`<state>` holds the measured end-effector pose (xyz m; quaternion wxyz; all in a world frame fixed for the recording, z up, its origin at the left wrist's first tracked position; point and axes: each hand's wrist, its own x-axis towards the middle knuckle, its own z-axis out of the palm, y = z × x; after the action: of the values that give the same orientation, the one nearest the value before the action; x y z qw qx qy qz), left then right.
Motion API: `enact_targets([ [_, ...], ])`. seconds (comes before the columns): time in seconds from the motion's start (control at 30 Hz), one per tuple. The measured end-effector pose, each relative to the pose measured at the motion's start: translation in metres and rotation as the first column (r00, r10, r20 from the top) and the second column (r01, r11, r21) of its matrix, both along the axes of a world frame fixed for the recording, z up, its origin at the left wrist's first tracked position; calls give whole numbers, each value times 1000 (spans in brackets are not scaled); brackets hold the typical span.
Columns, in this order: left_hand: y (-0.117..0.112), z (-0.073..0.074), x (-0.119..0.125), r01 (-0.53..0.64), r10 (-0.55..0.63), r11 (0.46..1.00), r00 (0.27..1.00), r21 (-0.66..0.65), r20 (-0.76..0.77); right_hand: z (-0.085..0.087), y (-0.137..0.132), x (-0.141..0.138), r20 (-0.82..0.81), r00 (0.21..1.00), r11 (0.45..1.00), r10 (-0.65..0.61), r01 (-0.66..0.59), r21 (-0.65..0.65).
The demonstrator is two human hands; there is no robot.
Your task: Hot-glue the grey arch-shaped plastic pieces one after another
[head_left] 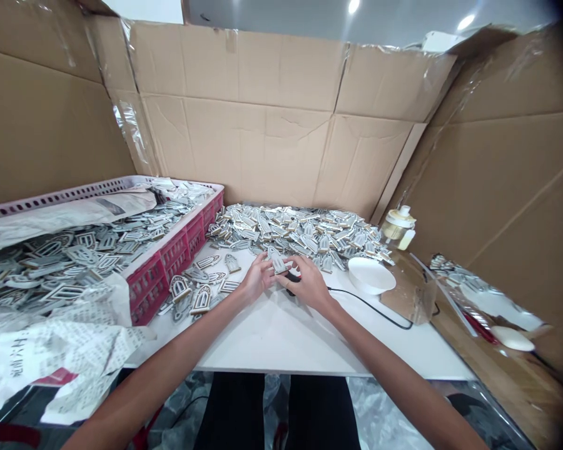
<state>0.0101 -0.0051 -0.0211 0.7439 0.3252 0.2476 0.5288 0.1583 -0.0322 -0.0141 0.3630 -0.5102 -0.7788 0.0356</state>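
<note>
My left hand (257, 279) pinches a small grey-white arch-shaped piece (276, 259) above the table, in front of a large heap of similar pieces (304, 230). My right hand (311, 286) is closed around a small black corded tool (293, 276), its fingertips close to the arch-shaped piece. What kind of tool it is, I cannot make out. Its black cable (380, 300) runs off to the right. Beside my left forearm lie several loose arch-shaped pieces (201, 300), some with brown edges.
On the left stands a pink plastic crate (176, 250) full of pieces, with crumpled printed paper (65, 350) over its near side. A white bowl (371, 275) and a pump bottle (398, 226) are at right. Cardboard walls (263, 125) enclose the white table (281, 344).
</note>
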Motion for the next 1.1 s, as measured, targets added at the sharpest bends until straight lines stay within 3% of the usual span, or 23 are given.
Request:
enact_targets([
  [0.2,-2,2,-1,12,-12,999,1000,35,14,8,8,-13,18,996,995,-91,92,-28],
  [0.4,1,4,-4,6,-12,998,995,59,102,25,31,-19,25,999,998,-43,45,-49],
  [0.47,2,4,-5,6,-14,998,988,56,153,36,50,-16,50,996,995,-79,82,-55],
  [0.6,4,4,-6,-22,17,999,985,23,172,61,106,-3,50,956,957,-289,290,-24],
  [0.7,5,3,-7,-51,46,998,987,32,156,75,146,5,29,939,938,-343,344,-44],
  [0.8,8,1,-7,-105,102,994,990,20,99,84,167,4,8,935,934,-354,354,-55],
  [0.93,14,-1,-8,-157,173,977,979,-144,106,91,162,-22,13,979,976,-202,203,-73],
  [1.03,21,-6,-10,-167,209,949,969,-269,135,90,141,-59,64,995,988,72,-63,-139],
  [1.1,26,-11,-10,-181,226,940,966,-289,129,84,126,-87,157,946,944,285,-249,-215],
])
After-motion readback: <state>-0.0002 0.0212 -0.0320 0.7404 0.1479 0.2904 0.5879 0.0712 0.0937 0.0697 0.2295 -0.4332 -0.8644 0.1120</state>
